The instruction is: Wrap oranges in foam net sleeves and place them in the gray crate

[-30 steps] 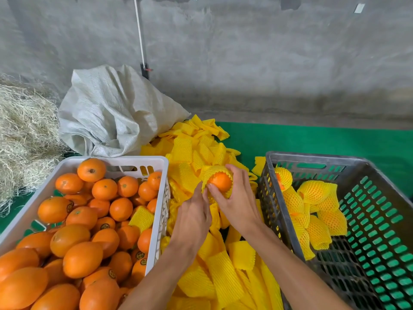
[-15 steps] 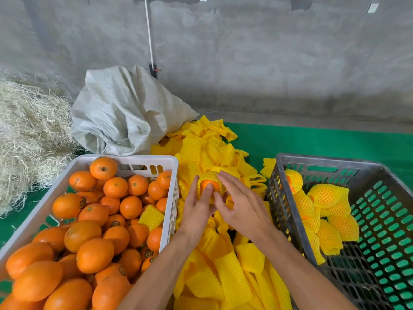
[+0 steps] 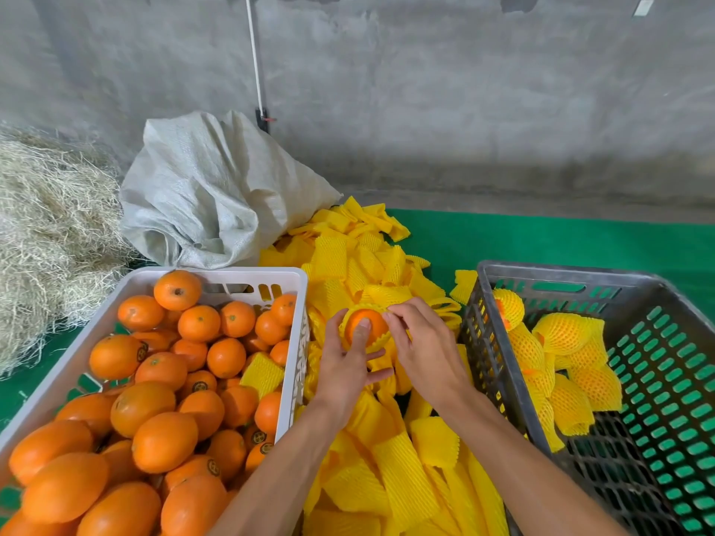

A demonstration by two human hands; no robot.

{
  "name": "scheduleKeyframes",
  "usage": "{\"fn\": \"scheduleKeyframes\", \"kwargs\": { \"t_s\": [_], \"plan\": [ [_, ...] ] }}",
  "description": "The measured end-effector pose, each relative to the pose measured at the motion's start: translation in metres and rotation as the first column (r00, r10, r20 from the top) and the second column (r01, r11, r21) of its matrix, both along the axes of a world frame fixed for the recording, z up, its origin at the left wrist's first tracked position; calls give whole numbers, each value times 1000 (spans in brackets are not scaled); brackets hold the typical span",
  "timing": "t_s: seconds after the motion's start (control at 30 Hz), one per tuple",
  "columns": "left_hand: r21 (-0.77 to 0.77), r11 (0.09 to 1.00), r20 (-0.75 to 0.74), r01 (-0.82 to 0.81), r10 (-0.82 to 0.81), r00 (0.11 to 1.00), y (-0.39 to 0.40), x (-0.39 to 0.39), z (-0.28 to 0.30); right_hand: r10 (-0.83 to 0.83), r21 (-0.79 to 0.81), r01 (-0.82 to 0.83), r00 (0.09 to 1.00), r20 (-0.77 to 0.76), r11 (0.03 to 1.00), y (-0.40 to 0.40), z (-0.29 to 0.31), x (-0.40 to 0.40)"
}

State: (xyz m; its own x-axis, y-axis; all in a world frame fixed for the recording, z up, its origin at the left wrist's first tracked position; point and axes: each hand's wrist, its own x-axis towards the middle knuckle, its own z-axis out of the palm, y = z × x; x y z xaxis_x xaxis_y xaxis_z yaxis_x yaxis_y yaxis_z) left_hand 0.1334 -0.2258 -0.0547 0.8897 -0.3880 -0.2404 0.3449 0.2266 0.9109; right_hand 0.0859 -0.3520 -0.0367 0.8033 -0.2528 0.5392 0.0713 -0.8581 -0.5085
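Between the two crates, an orange (image 3: pixel 372 321) sits partly inside a yellow foam net sleeve (image 3: pixel 376 343), above the heap of loose sleeves (image 3: pixel 402 485). My left hand (image 3: pixel 345 375) holds the orange from the left, thumb pressed on its bare top. My right hand (image 3: pixel 422 347) pinches the sleeve's upper rim on the right. The gray crate (image 3: pixel 572 275) at the right holds several wrapped oranges (image 3: pixel 557 334) along its left side. A white crate (image 3: pixel 216 278) at the left is full of bare oranges (image 3: pixel 162 439).
A crumpled grey woven sack (image 3: pixel 216 199) lies behind the white crate, with a straw pile (image 3: pixel 50 234) to its left. A green mat (image 3: pixel 541 237) covers the floor up to a concrete wall. One loose sleeve (image 3: pixel 261 373) rests among the bare oranges.
The orange and both hands have come down onto the sleeve heap. More of the orange's top shows out of the sleeve, and my left thumb now presses on it.
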Motion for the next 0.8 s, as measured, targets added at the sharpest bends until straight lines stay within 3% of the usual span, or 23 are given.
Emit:
{"fn": "scheduleKeyframes", "kwargs": {
  "t_s": [0.23,0.4,0.5,0.6,0.73,0.8],
  "plan": [
    [140,989,38,-49,44,998,-6,-1,-3,12,-54,-8,998,69,998,5,-1,1],
    [308,929,309,-208,109,945,-2,-3,-12,120,-187,-100,988,98,977,13,-1,0],
    [210,929,467,-305,178,866,1,-4,-10,135,78,-136,991,12,988,13,0,-2],
    [199,907,592,-370,190,783,4,-1,-5,47,291,-2,988,-146,957,12,2,-3],
    [152,974,656,-167,27,754,4,-3,-4,112,501,32,960,-255,865,12,-3,-5],
    [160,987,696,-19,-99,711,3,-7,-2,30,527,93,975,-219,845,8,-1,-5]
  ]
}}
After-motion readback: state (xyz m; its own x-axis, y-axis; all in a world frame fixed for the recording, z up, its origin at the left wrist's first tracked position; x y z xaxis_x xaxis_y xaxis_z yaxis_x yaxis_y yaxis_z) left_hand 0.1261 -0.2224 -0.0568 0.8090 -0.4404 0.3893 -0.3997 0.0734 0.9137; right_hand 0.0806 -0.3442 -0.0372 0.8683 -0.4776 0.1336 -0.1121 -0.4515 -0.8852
